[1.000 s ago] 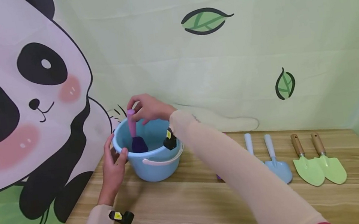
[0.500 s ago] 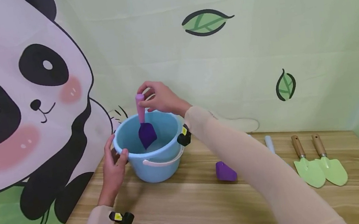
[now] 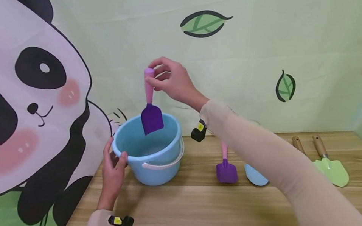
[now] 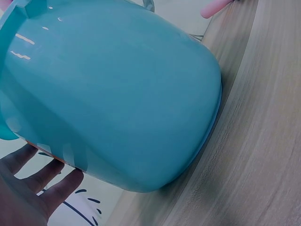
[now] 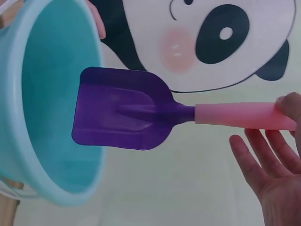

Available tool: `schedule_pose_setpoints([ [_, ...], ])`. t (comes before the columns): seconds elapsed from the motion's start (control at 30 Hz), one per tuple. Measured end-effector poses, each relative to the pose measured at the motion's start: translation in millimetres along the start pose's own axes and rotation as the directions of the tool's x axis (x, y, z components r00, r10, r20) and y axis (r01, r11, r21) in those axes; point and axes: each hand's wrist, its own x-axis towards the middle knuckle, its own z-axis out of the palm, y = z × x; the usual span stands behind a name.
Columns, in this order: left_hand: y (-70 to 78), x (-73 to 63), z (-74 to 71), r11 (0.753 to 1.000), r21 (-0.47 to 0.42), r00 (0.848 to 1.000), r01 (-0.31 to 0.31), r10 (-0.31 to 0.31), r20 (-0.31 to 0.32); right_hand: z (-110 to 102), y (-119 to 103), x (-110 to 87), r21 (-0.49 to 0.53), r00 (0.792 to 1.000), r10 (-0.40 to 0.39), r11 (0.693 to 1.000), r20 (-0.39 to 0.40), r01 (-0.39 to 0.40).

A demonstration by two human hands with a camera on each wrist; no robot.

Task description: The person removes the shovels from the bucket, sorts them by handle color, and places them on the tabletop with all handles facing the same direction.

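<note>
My right hand (image 3: 178,81) pinches the pink handle of a small purple shovel (image 3: 152,118) between thumb and fingers near its end. Blade down, the shovel hangs over the mouth of a light blue bucket (image 3: 157,173). From the right wrist, the square-ended blade (image 5: 122,110) overlaps the bucket's opening. My left hand (image 3: 115,179) holds the bucket at its left side, thumb at the rim. Its fingers (image 4: 61,186) lie along the outer wall in the left wrist view. The bucket stands upright on the wooden table (image 3: 181,220), its white handle (image 3: 165,164) hanging down in front.
Right of the bucket lies another purple shovel (image 3: 226,173) with a pink handle. Beyond it are a blue shovel (image 3: 256,175) and wooden-handled green shovels (image 3: 335,172), partly hidden by my right sleeve (image 3: 268,147). A panda-printed cloth (image 3: 142,26) stands behind the table.
My right hand has lifted the purple shovel up and to the right, from inside the bucket to above its mouth. The left hand stays on the bucket.
</note>
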Motion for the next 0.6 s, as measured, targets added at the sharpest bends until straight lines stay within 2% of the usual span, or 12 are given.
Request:
schedule_pose_setpoints([
  [0.3, 1.2, -1.2, 0.1, 1.000, 0.011, 1.000, -0.002, 0.002, -0.004, -34.9, -16.4, -3.5, 0.029, 0.991, -0.051, 0.998, -0.121, 0.055],
  [0.6, 1.0, -1.0, 1.2, 1.000, 0.020, 1.000, 0.004, -0.004, -0.008, -71.9, -12.5, -18.0, -0.020, 0.982, -0.017, 1.000, -0.189, 0.013],
])
